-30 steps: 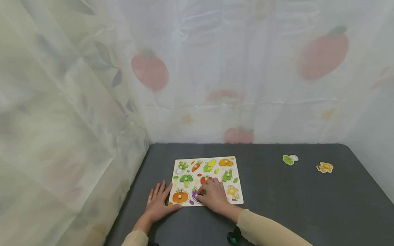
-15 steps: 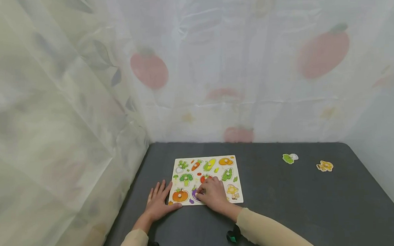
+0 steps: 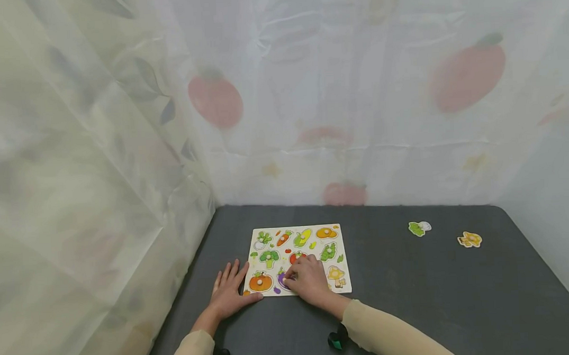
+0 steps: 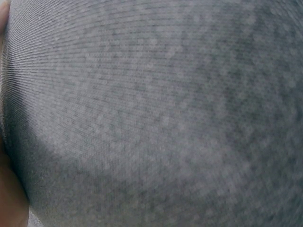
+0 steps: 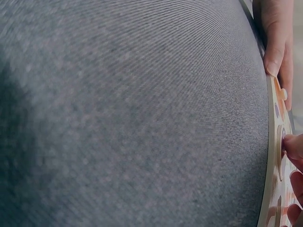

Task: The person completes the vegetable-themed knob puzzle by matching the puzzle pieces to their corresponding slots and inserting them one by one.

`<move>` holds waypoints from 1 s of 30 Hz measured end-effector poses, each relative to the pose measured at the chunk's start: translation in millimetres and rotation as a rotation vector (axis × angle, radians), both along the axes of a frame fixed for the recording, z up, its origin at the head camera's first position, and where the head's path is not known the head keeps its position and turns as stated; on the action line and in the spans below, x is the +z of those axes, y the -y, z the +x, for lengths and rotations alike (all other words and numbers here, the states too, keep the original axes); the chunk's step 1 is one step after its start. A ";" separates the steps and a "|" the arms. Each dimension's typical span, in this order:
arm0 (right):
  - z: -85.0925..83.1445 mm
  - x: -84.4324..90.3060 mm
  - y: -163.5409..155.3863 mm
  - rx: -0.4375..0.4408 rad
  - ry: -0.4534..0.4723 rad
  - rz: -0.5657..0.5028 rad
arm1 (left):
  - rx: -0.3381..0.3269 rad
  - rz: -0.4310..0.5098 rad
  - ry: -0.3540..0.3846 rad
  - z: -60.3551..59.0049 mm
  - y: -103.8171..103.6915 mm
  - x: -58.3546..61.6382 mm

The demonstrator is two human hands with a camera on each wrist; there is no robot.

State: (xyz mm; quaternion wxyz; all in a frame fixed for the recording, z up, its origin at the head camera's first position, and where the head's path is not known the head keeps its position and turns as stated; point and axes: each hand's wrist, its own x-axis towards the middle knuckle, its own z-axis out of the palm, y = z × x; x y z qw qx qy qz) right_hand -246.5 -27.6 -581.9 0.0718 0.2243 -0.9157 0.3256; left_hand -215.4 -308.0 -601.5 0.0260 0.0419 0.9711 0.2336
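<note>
A white wooden vegetable puzzle board [image 3: 291, 228] lies on the dark table in the head view. My right hand [image 3: 309, 282] is over its lower middle, thumb and fingertips pinching the knob of the purple eggplant puzzle piece [image 3: 281, 277]. The hand covers part of that piece, and I cannot tell whether it sits fully in its recess. Fingers spread, my left hand [image 3: 227, 294] rests at the board's lower left corner, with the thumb on the bottom edge. In the right wrist view, the right thumb [image 5: 294, 145] touches the knob, while the left hand [image 5: 275, 35] lies at the board's edge.
Pumpkin [image 3: 261, 282], broccoli [image 3: 269, 259] and several other vegetables fill the board. Off to the right lie a loose green-and-white piece [image 3: 418, 228] and a yellow mushroom-like piece [image 3: 469, 239]. Printed curtains [image 3: 281, 103] stand behind the table [image 3: 414, 299] and along its left side.
</note>
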 end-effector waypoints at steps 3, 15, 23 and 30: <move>-0.4 -0.3 -0.2 0.002 -0.006 0.006 | -0.003 0.001 0.002 -0.2 0.5 -0.6; 0.0 -0.4 -0.6 0.009 0.011 -0.005 | -0.006 0.009 0.020 0.4 -1.5 2.6; 0.5 -0.5 -0.1 0.005 0.002 0.004 | -0.008 0.002 0.020 1.8 -3.1 6.5; -0.6 -0.7 -0.2 0.002 -0.007 0.024 | -0.004 0.002 0.017 2.0 -4.0 6.8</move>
